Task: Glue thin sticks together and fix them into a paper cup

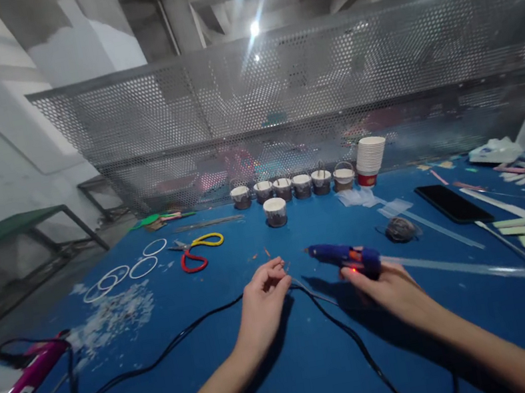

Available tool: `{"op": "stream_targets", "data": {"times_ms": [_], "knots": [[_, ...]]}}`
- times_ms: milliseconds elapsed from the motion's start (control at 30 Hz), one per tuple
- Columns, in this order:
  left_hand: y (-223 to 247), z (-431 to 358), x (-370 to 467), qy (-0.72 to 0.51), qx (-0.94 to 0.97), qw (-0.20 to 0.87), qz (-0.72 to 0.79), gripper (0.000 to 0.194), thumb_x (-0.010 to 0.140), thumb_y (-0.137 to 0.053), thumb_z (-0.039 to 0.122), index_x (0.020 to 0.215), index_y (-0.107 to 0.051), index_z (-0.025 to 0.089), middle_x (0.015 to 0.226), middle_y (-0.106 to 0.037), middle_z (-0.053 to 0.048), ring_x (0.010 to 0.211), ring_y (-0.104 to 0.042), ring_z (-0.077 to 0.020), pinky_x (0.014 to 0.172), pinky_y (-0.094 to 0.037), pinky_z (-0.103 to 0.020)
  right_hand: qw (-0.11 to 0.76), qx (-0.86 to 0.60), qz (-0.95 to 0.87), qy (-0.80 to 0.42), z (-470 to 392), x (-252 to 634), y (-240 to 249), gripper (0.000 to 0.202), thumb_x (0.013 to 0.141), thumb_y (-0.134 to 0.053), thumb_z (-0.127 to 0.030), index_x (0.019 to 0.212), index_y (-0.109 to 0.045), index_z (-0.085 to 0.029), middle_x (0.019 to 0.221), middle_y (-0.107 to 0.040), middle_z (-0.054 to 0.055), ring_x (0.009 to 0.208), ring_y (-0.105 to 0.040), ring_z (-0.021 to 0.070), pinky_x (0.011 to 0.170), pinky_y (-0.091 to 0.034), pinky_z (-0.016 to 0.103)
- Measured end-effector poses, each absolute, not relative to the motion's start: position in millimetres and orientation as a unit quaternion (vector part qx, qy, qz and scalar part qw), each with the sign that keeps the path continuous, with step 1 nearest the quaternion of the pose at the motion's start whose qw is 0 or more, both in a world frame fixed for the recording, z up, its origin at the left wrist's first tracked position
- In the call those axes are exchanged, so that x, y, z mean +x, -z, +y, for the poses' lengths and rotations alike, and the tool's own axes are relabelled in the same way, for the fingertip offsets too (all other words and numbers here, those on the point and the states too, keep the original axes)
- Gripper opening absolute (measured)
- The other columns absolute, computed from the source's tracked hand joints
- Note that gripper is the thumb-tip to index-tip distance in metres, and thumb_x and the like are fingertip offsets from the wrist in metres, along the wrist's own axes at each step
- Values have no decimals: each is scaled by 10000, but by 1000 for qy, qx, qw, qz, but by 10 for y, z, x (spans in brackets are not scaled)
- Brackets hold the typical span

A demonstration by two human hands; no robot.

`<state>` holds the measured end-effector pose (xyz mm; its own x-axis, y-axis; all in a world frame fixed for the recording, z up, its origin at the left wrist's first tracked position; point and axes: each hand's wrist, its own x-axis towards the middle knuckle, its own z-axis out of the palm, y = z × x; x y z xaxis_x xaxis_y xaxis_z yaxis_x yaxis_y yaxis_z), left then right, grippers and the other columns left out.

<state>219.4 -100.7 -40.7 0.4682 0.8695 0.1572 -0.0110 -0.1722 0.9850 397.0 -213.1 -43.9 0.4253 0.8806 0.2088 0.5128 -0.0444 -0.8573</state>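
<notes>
My right hand (395, 288) is wrapped around a dark blue glue gun (341, 256), its nozzle pointing left and a red light showing near my thumb. A long clear glue stick (462, 266) sticks out of its back. My left hand (264, 294) is closed in a pinch, just left of the nozzle and apart from it. A thin greyish strand (317, 294) runs from near its thumb across the table; whether the fingers grip it I cannot tell. Beyond both hands a small paper cup (275, 213) with a dark patterned lower wrap stands upright.
Several handled cups (302, 187) line the back beside stacked paper cups (371, 160). Scissors (196, 252) and white rings (143, 267) lie left, near a magenta power strip (25, 380). A black cable (166, 342) crosses the blue table. A grey yarn ball (400, 229) and phone (453, 203) lie right.
</notes>
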Motion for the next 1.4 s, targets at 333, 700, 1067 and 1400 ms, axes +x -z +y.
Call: {"op": "stream_targets", "data": {"times_ms": [333, 700, 1067, 1400], "knots": [[424, -1041, 2193, -397, 677, 529, 322, 78, 714, -626, 241, 672, -620, 176, 1153, -602, -122, 1114, -531, -229, 970, -359, -366, 471, -668, -553, -161, -2199, 3706, 453, 197, 789, -542, -375, 786, -626, -197, 613, -596, 7, 514, -487, 141, 506, -358, 258], [433, -1037, 2188, -399, 687, 522, 311, 79, 729, -605, 219, 667, -593, 171, 1138, -594, -135, 1112, -532, -229, 973, -362, -376, 474, -669, -551, -157, -2202, 3694, 523, 185, 789, -546, -369, 803, -622, -201, 623, -610, 12, 521, -502, 142, 497, -353, 246], [463, -1030, 2197, -406, 689, 514, 310, 84, 711, -602, 227, 649, -578, 176, 1121, -606, -130, 1083, -555, -235, 952, -387, -387, 460, -669, -571, -121, -2218, 3680, 489, 210, 809, -506, -362, 796, -601, -175, 604, -590, -1, 500, -493, 117, 456, -342, 216], [497, -1035, 2193, -416, 655, 557, 296, 28, 657, -597, 171, 668, -572, 165, 1144, -574, -140, 1120, -537, -230, 977, -384, -382, 463, -671, -571, -98, -2222, 3668, 468, 229, 812, -486, -368, 793, -603, -172, 592, -585, 4, 487, -489, 116, 447, -339, 219]]}}
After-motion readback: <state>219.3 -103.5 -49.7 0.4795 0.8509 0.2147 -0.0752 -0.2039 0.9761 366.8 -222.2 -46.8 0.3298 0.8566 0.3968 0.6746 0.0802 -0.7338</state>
